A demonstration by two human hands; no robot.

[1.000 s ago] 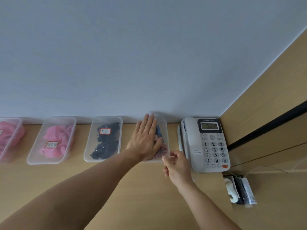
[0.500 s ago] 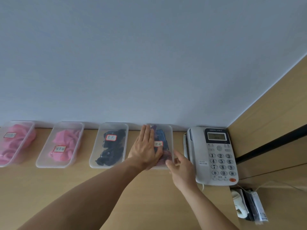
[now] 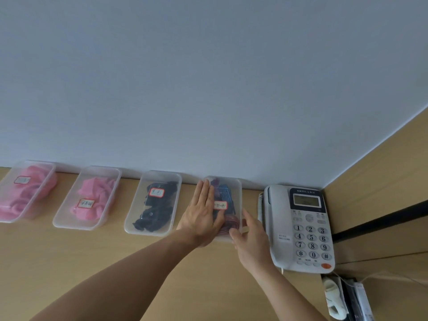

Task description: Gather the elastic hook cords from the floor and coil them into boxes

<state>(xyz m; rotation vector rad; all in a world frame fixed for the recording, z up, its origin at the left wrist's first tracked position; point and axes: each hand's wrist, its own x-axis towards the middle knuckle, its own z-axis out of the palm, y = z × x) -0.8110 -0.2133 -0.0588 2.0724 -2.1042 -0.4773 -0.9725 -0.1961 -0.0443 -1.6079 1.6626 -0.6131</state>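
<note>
The coiled cords (image 3: pixel 228 224) lie inside the rightmost clear box (image 3: pixel 235 185), a red-striped coil at the near end and blue-striped cord (image 3: pixel 224 193) toward the wall; a small label (image 3: pixel 220 205) sits on the box top, so it seems to be lidded. The box's long axis runs from the person out toward the wall (image 3: pixel 208 89), and its far end sits close against it. The left hand (image 3: pixel 203 218) lies flat along that same axis on the left half of the top, fingers straight and pressed together, pointing at the wall. The right hand (image 3: pixel 251 237) is at the near right corner, between box and telephone (image 3: pixel 301 228), fingers loosely spread, thumb and forefinger bracketing the corner; whether it presses cannot be told. Both hands already touch the box, the left squarely over it, so any seating or straightening likely falls to the left, with the right steadying the corner. Three more boxes stand in line to the left on the wooden desk (image 3: pixel 92 262), the nearest holding black pieces (image 3: pixel 152 205).
</note>
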